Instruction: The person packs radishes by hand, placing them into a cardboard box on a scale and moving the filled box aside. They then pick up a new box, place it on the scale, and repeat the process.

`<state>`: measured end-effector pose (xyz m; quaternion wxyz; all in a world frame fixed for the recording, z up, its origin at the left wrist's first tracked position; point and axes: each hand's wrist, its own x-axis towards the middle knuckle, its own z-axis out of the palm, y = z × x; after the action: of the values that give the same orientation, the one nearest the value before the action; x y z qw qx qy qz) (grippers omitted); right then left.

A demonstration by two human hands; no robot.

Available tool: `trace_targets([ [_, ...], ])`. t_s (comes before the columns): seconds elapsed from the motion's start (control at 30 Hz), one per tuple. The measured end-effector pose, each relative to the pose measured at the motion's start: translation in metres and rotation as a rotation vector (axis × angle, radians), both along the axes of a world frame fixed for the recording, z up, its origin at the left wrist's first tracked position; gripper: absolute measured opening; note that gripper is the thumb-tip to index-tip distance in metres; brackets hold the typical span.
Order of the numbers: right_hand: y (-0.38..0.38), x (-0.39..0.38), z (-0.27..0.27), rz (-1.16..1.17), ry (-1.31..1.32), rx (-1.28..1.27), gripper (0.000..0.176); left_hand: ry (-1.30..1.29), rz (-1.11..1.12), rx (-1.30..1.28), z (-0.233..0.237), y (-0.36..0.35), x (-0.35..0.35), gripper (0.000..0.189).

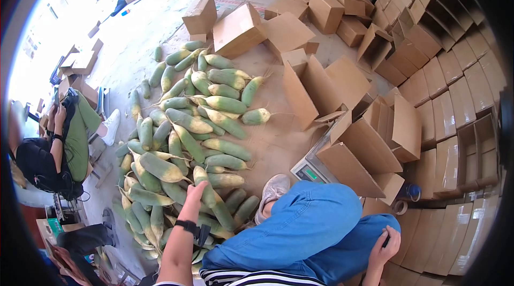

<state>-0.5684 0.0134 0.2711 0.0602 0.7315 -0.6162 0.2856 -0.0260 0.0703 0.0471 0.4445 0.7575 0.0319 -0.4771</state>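
Observation:
Beside my left foot lies a large heap of green radishes point(183, 121) with pale, yellowish ends and thin roots. My left hand point(196, 194) reaches into the near side of the heap, closed around one green radish point(204, 181); part of its grip is hidden. A dark band with a black piece circles that wrist. At my bent right knee, my right hand point(384, 247) has curled fingers. Something small and dark shows between them, too small to name. An open cardboard box point(357, 149) rests on a scale point(310, 169) in front of my knees.
Several cardboard boxes point(235, 30) lie beyond the heap. Stacked cartons point(447, 74) line the right side. A blue tape roll point(409, 192) sits near them. Another person point(53, 141), seated at left, holds a dark object. A sleeve and a shoe show at lower left.

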Motion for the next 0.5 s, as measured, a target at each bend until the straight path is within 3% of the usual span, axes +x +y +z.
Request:
trace_targets([
  [0.03,-0.001,-0.001,0.0,-0.007,-0.006,0.006,0.012,0.114,0.034,-0.108,0.004,0.005,-0.003,0.032],
  [0.13,-0.006,-0.003,-0.004,0.022,-0.004,-0.005,0.012,0.265,-0.014,-0.334,0.049,-0.003,-0.025,0.036],
  [0.27,-0.019,0.006,0.007,0.09,-0.069,0.095,0.012,0.198,-0.186,-0.539,0.121,-0.049,-0.061,0.059],
  [0.3,-0.027,0.015,0.021,0.149,-0.137,0.152,0.01,0.18,-0.273,-0.584,0.138,-0.062,-0.068,0.072],
  [0.37,-0.044,0.02,0.047,0.106,-0.391,0.392,0.011,0.164,-0.377,-0.671,0.17,-0.088,-0.087,0.076],
  [0.43,-0.066,0.026,0.082,0.206,-0.554,0.505,0.014,0.144,-0.485,-0.756,0.204,-0.116,-0.111,0.08],
  [0.5,-0.093,0.036,0.113,0.277,-0.563,0.574,0.018,0.004,-0.658,-0.971,0.238,-0.143,-0.141,0.088],
])
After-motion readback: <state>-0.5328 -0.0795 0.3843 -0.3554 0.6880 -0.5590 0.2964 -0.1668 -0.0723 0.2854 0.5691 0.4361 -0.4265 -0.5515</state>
